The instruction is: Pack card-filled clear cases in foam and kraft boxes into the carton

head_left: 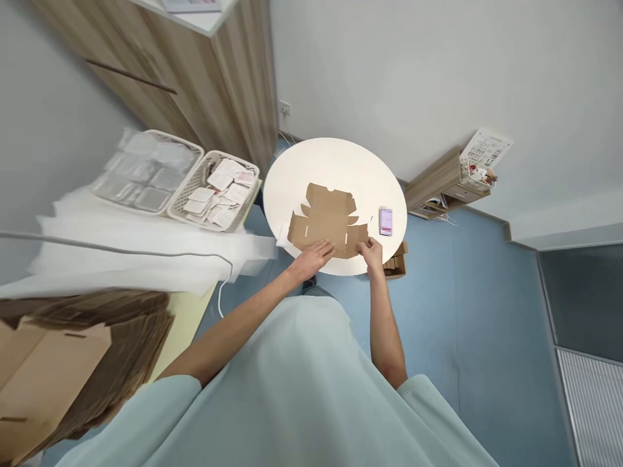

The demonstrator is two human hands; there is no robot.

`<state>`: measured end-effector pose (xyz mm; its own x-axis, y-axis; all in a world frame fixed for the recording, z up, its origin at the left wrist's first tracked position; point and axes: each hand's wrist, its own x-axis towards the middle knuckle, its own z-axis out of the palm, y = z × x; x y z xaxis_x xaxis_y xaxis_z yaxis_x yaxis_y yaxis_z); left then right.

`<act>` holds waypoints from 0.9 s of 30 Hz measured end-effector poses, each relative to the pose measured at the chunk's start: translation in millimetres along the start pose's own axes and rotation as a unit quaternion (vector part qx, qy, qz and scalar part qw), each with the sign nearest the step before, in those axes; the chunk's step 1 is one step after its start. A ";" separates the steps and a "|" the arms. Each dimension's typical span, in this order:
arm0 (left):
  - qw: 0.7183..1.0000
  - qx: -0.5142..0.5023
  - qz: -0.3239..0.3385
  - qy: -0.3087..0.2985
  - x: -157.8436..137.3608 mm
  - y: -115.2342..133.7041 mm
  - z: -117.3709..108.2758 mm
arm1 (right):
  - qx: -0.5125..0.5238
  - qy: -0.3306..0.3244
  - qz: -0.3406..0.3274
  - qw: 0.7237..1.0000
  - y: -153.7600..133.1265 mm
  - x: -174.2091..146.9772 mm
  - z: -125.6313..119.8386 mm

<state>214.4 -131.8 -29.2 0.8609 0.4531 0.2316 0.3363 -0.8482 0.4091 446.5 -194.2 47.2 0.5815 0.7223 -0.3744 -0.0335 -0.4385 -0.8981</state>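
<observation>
An unfolded brown cardboard box lies flat on the white round table, its flaps and slots spread out. My left hand rests on its near edge with the fingers stretched out over the board. At the right side flap my right hand pinches the cardboard between thumb and fingers. A phone with a lit screen lies on the table, right of the box.
Left of the table stand two baskets, one with clear plastic cases, one with white packets. White sheets and a stack of flat cardboard boxes lie nearer. An open carton sits below the table's right edge.
</observation>
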 end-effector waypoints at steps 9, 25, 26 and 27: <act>0.986 0.010 -0.028 -0.162 54.7 -22.8 92.1 | -0.088 0.000 0.095 0.992 72.6 87.2 -31.0; 0.933 -0.117 -0.241 -0.242 18.9 -54.8 106.1 | -0.419 -0.050 -0.034 0.906 85.9 142.0 -21.4; 0.930 -0.127 -0.247 -0.242 16.5 -57.3 105.2 | -0.423 -0.071 -0.038 0.903 83.1 147.0 -13.3; 0.928 -0.134 -0.250 -0.243 15.0 -59.2 104.8 | -0.425 -0.091 -0.036 0.900 81.0 152.0 -4.9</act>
<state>247.4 -103.5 -142.5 0.7150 0.5399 -0.4442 0.6892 -0.4370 0.5780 536.1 -122.5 -81.3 0.4117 0.8069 -0.4236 0.6780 -0.5818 -0.4493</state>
